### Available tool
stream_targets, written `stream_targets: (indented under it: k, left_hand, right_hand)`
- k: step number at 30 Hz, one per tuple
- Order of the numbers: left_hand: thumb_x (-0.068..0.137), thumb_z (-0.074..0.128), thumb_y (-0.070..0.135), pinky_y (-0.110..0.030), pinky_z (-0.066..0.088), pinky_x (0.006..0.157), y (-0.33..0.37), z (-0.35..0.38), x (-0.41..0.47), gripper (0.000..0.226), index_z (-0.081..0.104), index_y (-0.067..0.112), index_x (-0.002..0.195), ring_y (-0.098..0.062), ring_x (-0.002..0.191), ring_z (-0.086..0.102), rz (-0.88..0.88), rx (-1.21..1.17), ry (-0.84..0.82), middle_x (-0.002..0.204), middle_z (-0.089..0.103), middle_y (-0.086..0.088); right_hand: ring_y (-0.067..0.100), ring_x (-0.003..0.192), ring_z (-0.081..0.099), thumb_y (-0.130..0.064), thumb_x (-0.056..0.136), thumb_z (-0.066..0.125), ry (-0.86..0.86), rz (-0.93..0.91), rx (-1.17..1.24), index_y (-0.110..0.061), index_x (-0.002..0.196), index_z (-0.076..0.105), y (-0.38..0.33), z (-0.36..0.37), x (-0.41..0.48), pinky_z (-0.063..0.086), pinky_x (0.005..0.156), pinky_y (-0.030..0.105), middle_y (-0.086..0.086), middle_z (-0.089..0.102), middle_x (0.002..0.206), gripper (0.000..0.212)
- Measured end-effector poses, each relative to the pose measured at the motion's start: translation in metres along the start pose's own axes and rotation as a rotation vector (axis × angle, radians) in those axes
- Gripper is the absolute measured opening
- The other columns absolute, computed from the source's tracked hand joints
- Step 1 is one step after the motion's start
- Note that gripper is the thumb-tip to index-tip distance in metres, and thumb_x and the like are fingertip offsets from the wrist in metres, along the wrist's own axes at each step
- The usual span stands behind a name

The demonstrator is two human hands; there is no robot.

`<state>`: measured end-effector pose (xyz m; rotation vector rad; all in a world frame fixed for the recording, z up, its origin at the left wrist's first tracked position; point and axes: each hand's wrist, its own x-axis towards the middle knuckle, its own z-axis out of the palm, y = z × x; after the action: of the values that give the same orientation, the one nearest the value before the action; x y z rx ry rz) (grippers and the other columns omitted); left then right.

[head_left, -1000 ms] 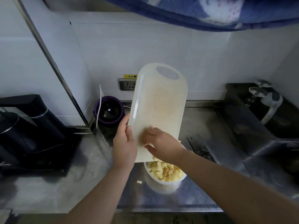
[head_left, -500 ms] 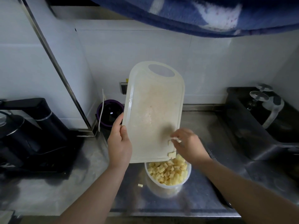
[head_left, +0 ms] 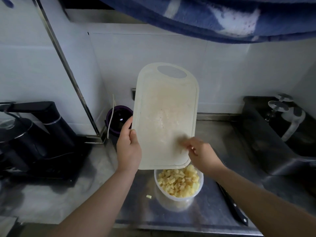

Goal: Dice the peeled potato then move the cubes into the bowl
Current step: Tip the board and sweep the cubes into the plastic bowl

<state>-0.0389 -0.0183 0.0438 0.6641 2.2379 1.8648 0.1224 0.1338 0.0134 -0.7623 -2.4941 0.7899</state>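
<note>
Gripping the tilted cutting board [head_left: 164, 117] by its left edge, the left hand [head_left: 128, 149] held it above the bowl [head_left: 171, 202]; the right hand [head_left: 201, 153] touched its lower corner, fingers too blurred to tell their spread. The cubes [head_left: 179, 182] left there moments earlier had dropped into the bowl, seemingly all but finishing the task; one stray cube [head_left: 149, 196] lay beside it

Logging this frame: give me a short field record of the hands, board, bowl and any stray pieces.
left hand: grips the left edge of the cutting board
board tilt: raised, slanting down over the bowl, no cubes visible on it
right hand: at the board's lower right corner, fingers blurred
bowl contents: potato cubes
bowl support: steel counter
stray cube: on the counter, left of the bowl
knife: on the counter, right of the bowl
</note>
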Motion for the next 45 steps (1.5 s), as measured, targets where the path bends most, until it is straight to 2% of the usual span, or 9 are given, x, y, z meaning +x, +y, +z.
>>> stream_targets:
  k: [6,12,21,27,29,34,38,42,45]
  left_hand:
    - [0.104,0.034,0.011,-0.029,0.043,0.104,0.005,-0.002,-0.002,0.042,0.047,0.03,0.139,-0.006,0.116,0.055,0.01,-0.03,0.019,0.125,0.058,0.012]
    - [0.104,0.033,0.01,-0.005,0.04,0.082,0.001,-0.01,0.0,0.043,0.047,0.028,0.14,-0.003,0.109,0.057,0.0,-0.04,0.062,0.124,0.06,0.011]
    - [0.103,0.033,0.008,-0.003,0.038,0.085,0.002,-0.028,-0.017,0.043,0.047,0.028,0.139,0.0,0.109,0.055,0.005,-0.075,0.143,0.124,0.058,0.014]
    - [0.104,0.034,0.01,-0.021,0.042,0.102,-0.007,-0.069,-0.035,0.042,0.045,0.023,0.142,-0.006,0.119,0.054,0.047,0.004,0.247,0.131,0.058,0.006]
    - [0.104,0.034,0.009,-0.012,0.041,0.099,-0.01,-0.083,-0.043,0.041,0.045,0.021,0.142,0.001,0.115,0.052,0.062,0.044,0.277,0.128,0.058,0.009]
    - [0.104,0.034,0.009,0.006,0.032,0.08,-0.023,-0.123,-0.059,0.043,0.045,0.024,0.142,0.024,0.097,0.047,0.051,0.151,0.317,0.11,0.05,0.034]
    - [0.104,0.034,0.013,-0.003,0.038,0.081,-0.039,-0.15,-0.071,0.042,0.044,0.028,0.142,0.008,0.101,0.051,-0.012,0.263,0.345,0.114,0.056,0.022]
    - [0.104,0.034,0.014,-0.019,0.042,0.084,-0.051,-0.161,-0.079,0.042,0.045,0.031,0.141,-0.008,0.104,0.056,-0.099,0.291,0.356,0.12,0.061,0.01]
    - [0.103,0.034,0.013,-0.011,0.039,0.077,-0.057,-0.162,-0.079,0.043,0.047,0.029,0.14,-0.004,0.098,0.055,-0.15,0.29,0.365,0.118,0.062,0.008]
  right_hand:
    - [0.013,0.104,0.062,0.002,0.093,0.042,-0.257,0.053,-0.137,-0.011,0.112,0.07,0.006,0.009,-0.008,0.045,0.089,0.015,-0.002,0.068,0.113,0.036]
    - [0.009,0.101,0.062,0.001,0.091,0.043,-0.276,0.101,-0.184,-0.016,0.109,0.073,0.011,0.005,-0.027,0.042,0.083,0.013,-0.007,0.069,0.111,0.039]
    - [0.015,0.113,0.056,-0.006,0.094,0.045,-0.271,0.015,-0.197,-0.019,0.121,0.067,-0.02,0.016,-0.051,0.045,0.092,0.022,-0.006,0.058,0.13,0.037]
    - [0.016,0.131,0.041,-0.021,0.099,0.047,-0.492,-0.327,-0.556,-0.025,0.13,0.06,-0.056,0.057,-0.067,0.017,0.117,0.034,-0.006,0.057,0.135,0.034]
    - [0.02,0.13,0.042,-0.021,0.097,0.049,-0.613,-0.426,-0.737,-0.021,0.127,0.061,-0.062,0.08,-0.065,0.01,0.119,0.041,-0.002,0.06,0.13,0.033]
    - [0.024,0.089,0.065,-0.024,0.059,0.088,-0.707,-0.574,-1.016,-0.021,0.066,0.074,-0.052,0.129,-0.055,0.023,0.112,0.065,-0.003,0.068,0.068,0.016]
    - [0.03,0.118,0.05,-0.014,0.098,0.044,-0.726,-0.607,-1.191,-0.014,0.107,0.069,-0.06,0.139,-0.055,-0.015,0.113,0.057,0.005,0.069,0.105,0.026]
    - [0.033,0.128,0.044,-0.02,0.099,0.045,-0.723,-0.599,-1.138,-0.013,0.124,0.061,-0.071,0.135,-0.061,-0.009,0.117,0.055,0.006,0.064,0.121,0.03]
    - [0.032,0.098,0.063,-0.038,0.077,0.066,-0.55,-0.594,-0.955,-0.016,0.095,0.072,-0.069,0.123,-0.063,0.025,0.113,0.058,0.006,0.071,0.09,0.029]
